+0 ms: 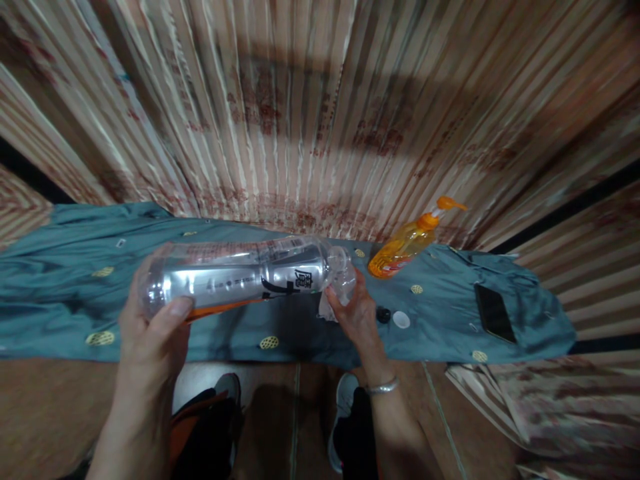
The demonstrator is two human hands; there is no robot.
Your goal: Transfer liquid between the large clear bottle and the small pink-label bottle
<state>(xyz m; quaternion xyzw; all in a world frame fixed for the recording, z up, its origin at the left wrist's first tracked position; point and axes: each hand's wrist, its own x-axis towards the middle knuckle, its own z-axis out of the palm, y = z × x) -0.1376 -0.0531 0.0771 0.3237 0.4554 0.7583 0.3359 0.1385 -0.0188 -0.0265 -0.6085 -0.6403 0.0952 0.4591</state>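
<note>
A large clear plastic bottle [235, 270] with a silver label and dark lettering is held sideways above the teal cloth, its neck end pointing right. My left hand [160, 320] is closed around its base, the thumb on the near side. At the other end, the fingers of my right hand [354, 303] grip the clear neck part [342, 270]. The bottle's mouth is hard to make out there. Close behind my right fingers lies a small pale crumpled piece [327, 308], partly hidden. A black cap [383, 315] and a white disc [401, 320] rest on the cloth beside my right hand.
An orange pump bottle [403, 248] stands on the teal cloth [300, 340] to the right. Farther right lies a black phone [494, 312]. A pleated patterned curtain [300, 120] hangs behind the cloth-covered surface. My shoes [345, 393] show on the tiled floor below.
</note>
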